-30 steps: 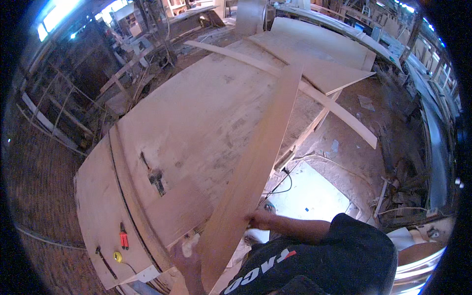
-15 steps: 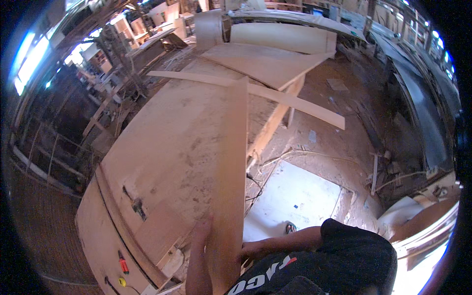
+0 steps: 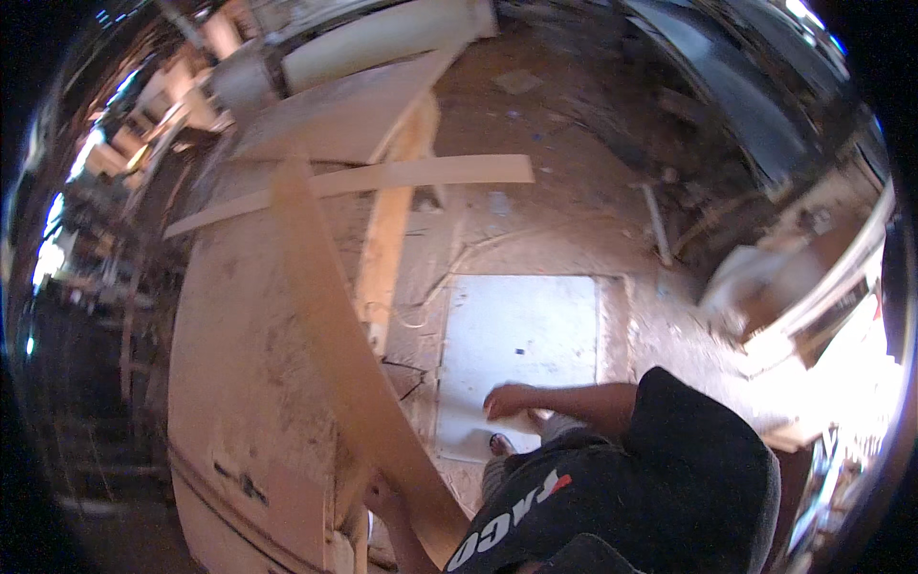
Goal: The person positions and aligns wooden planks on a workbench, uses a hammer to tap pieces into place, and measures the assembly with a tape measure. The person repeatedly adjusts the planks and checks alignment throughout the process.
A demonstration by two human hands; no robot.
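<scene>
A long, wide wooden board [image 3: 330, 335] slants from near my body over the workbench, its far end on or above a narrower wooden strip [image 3: 449, 171]. My left hand [image 3: 381, 496] grips the board's left edge close to its near end, its fingers partly hidden by the wood. To the right of the board, my right hand [image 3: 507, 401] hangs apart from it over the white floor panel [image 3: 521, 320]. Its fingers look curled in, with nothing visible in them. The strip lies crosswise, its right end jutting past the bench edge.
A large plywood sheet [image 3: 234, 354] tops the bench on the left, with a dark tool [image 3: 244, 483] on it. Another panel [image 3: 354, 110] lies at the far end, before a curled pale sheet [image 3: 382, 46]. Dark sheets [image 3: 736, 91] lean at the right.
My right hand has come off the board and moved right, while my left stays on it. The view has swung right, and the board now slants leftward across the bench.
</scene>
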